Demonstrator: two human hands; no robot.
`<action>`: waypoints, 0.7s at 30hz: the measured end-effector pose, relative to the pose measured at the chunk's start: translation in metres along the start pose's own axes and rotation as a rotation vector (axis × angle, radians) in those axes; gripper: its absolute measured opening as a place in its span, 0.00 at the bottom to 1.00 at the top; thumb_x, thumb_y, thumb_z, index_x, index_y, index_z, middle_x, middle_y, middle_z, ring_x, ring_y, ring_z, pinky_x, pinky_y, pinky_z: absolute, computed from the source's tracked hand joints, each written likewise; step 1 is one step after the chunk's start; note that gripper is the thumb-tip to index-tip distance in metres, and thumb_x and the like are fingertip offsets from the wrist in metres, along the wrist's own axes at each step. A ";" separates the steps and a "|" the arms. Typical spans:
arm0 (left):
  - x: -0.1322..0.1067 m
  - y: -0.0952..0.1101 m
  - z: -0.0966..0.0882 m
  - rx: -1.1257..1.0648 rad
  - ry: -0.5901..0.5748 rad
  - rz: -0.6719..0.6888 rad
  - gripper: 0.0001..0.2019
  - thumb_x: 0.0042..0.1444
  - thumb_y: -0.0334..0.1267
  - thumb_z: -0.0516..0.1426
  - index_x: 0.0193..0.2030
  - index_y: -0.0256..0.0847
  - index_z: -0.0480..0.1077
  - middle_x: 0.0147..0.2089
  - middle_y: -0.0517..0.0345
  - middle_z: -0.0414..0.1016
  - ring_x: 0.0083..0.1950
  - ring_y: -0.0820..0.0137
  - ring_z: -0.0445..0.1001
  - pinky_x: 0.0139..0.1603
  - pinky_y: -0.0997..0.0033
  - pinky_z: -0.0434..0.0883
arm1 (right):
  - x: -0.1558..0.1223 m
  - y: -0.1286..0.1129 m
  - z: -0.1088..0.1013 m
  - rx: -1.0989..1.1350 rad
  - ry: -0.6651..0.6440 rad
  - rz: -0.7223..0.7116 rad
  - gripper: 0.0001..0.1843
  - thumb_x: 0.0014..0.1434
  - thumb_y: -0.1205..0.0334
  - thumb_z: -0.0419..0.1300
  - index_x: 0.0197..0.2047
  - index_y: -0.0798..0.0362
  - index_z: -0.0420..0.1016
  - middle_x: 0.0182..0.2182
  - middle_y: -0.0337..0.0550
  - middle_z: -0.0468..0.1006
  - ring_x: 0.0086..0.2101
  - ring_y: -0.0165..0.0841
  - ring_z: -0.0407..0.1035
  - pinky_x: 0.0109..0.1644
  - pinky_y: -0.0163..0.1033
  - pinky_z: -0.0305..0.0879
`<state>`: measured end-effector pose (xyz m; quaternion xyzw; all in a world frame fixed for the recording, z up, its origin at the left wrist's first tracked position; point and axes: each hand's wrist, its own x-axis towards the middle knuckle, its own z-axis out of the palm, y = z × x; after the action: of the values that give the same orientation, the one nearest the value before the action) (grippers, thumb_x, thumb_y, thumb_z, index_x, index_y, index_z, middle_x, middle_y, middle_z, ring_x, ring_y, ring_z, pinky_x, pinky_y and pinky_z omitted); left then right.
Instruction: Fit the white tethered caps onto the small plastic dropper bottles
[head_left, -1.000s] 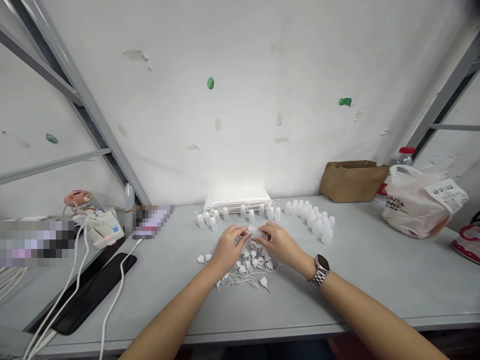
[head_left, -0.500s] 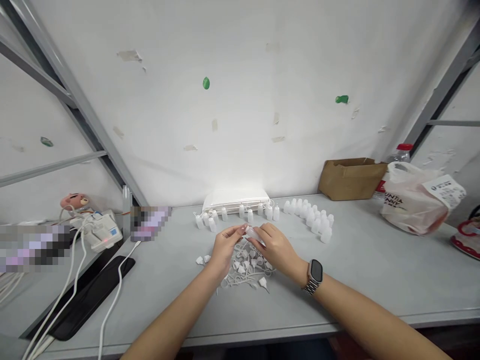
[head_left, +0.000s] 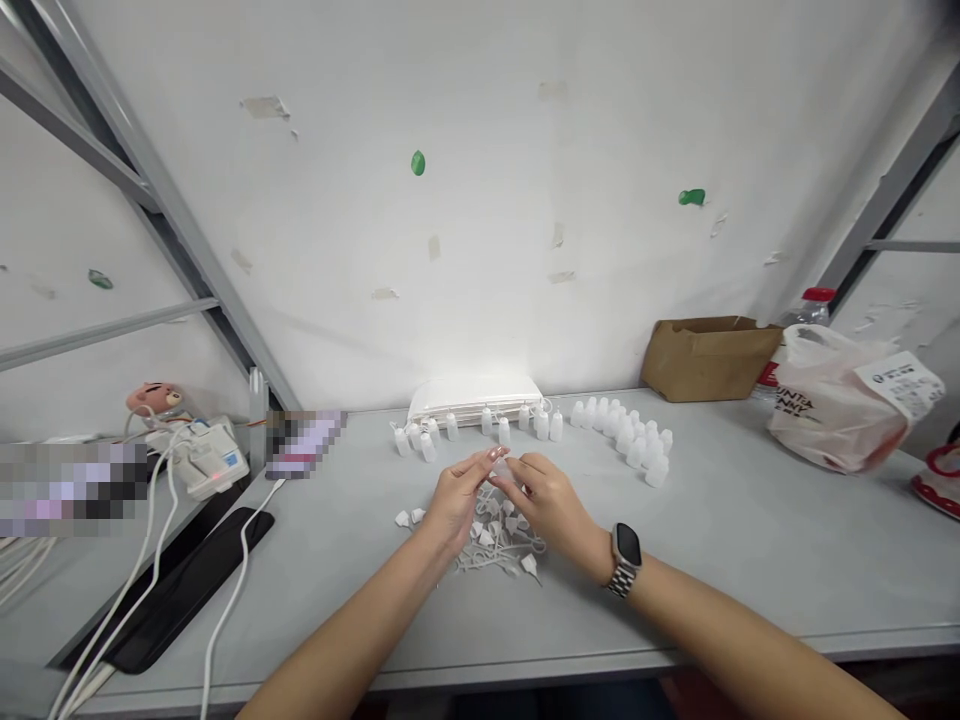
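Observation:
Above a pile of loose white caps [head_left: 491,540], my two hands meet around one small translucent squeeze bottle [head_left: 501,467]. My right hand [head_left: 551,500] wraps its fingers about the bottle's body. The thumb and fingertips of my left hand [head_left: 461,490] pinch the white cap at the bottle's top; my fingers mostly hide the cap. Several capped bottles [head_left: 504,431] stand upright behind my hands. To the right, a cluster of bottles without caps [head_left: 634,445] stands on the grey table [head_left: 720,540].
At the back lies a white flat stack [head_left: 472,398]. A brown paper box [head_left: 709,360] and a white plastic bag [head_left: 825,410] stand at right. On the left are a power strip [head_left: 206,455], a black power bank [head_left: 187,590], a phone [head_left: 306,445] and white cables [head_left: 225,610].
My left fingertips have shifted slightly over the top of the bottle, covering more of it. The view has moved a little; the standing bottles and the pile stay put.

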<state>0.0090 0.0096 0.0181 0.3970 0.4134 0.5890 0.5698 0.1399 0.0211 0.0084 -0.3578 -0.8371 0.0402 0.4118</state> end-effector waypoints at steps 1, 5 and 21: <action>0.001 0.000 -0.001 0.021 0.008 0.008 0.12 0.43 0.43 0.61 0.31 0.38 0.76 0.42 0.51 0.76 0.54 0.60 0.65 0.54 0.63 0.58 | 0.001 -0.001 0.000 0.122 -0.042 0.088 0.16 0.60 0.57 0.49 0.25 0.54 0.68 0.20 0.39 0.64 0.24 0.30 0.59 0.27 0.35 0.58; 0.004 -0.001 -0.004 0.061 0.092 0.073 0.11 0.43 0.43 0.60 0.30 0.39 0.76 0.42 0.52 0.76 0.54 0.61 0.64 0.54 0.63 0.58 | 0.004 -0.002 -0.001 0.415 -0.094 0.340 0.13 0.56 0.53 0.53 0.32 0.53 0.72 0.22 0.37 0.69 0.23 0.28 0.60 0.26 0.33 0.59; 0.001 -0.001 0.001 0.005 -0.039 0.059 0.12 0.47 0.45 0.58 0.29 0.38 0.76 0.43 0.51 0.75 0.52 0.61 0.64 0.53 0.64 0.56 | 0.015 0.002 -0.015 1.361 -0.356 0.694 0.18 0.48 0.50 0.59 0.20 0.57 0.69 0.18 0.36 0.65 0.19 0.22 0.53 0.24 0.32 0.51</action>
<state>0.0099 0.0103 0.0172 0.4220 0.3917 0.5966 0.5591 0.1457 0.0288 0.0278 -0.2558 -0.5222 0.7275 0.3641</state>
